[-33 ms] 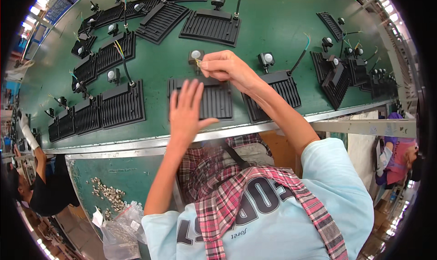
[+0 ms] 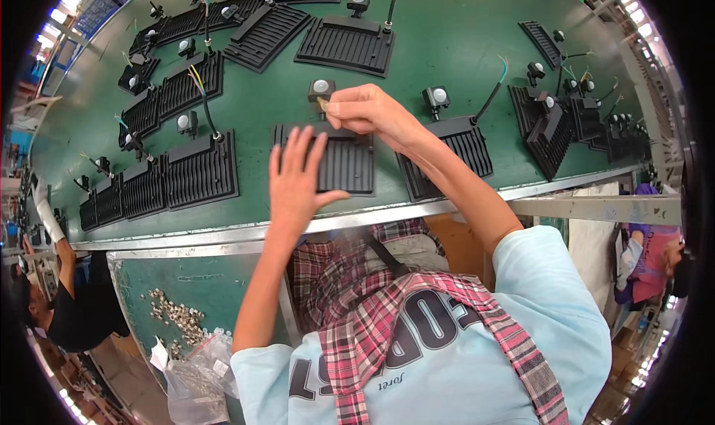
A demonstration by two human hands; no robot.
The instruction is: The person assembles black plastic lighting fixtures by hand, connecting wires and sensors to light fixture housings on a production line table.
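Black ribbed panel point(image 2: 348, 163) lies flat on green table point(image 2: 454, 60)

A: Where's there room to pass over the bench point(image 2: 462, 45)?

B: Widest is the bare green stretch ahead of the right forearm point(image 2: 452, 172), out to the panel cluster point(image 2: 555, 138) at far right. One upright cable point(image 2: 489, 97) pokes up at its near side.

A: Left of the middle panel point(image 2: 346, 164)?

B: A fair lane, between it and the finned panel point(image 2: 201, 172).

A: And on the right?

B: Just a narrow slot before the neighbouring panel point(image 2: 465, 153), which the forearm slants across.

A: Straight down onto the middle one?

B: The left hand point(image 2: 294, 187) blocks its left part, the right hand point(image 2: 372, 112) its far edge, near the sensor head point(image 2: 322, 87).
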